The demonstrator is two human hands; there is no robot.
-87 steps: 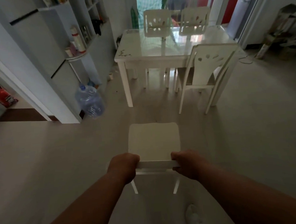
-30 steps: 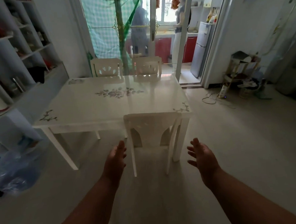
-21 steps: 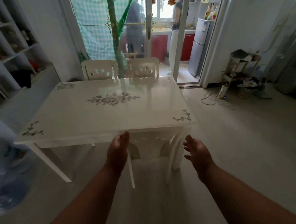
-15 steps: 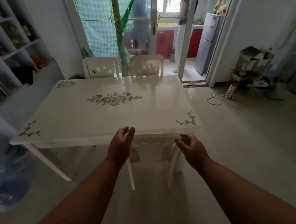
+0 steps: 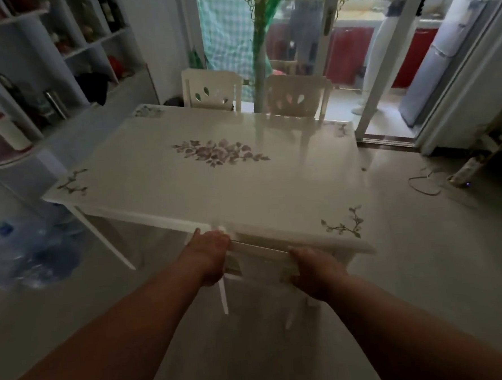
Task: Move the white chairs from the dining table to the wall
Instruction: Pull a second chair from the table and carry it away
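Hands first, in the head view: my left hand (image 5: 208,252) curls over the left end of the top rail of a white chair (image 5: 259,252), and my right hand (image 5: 312,269) grips the right end of the same rail, fingers wrapped round it. That near chair is tucked under the near edge of the worktop (image 5: 214,189), so only its top rail, part of the back and two thin rear legs show below my wrists. The worktop is white and glossy, with a flower pattern in the middle and small sprigs at its corners.

Two more white chairs stand at the far side of the worktop, a left far chair (image 5: 212,89) and a right far chair (image 5: 295,96), each with leaf-shaped cut-outs in its back. Behind them is a glass door (image 5: 330,23) with a green checked curtain (image 5: 225,32) beside it. A person (image 5: 379,47) in light trousers stands beyond the door near a fridge (image 5: 441,52). Shelves (image 5: 59,54) line the left wall, and a large water bottle (image 5: 33,250) lies on the floor (image 5: 425,267) beside the worktop's left leg. A cable (image 5: 422,182) loops on the floor to the right.
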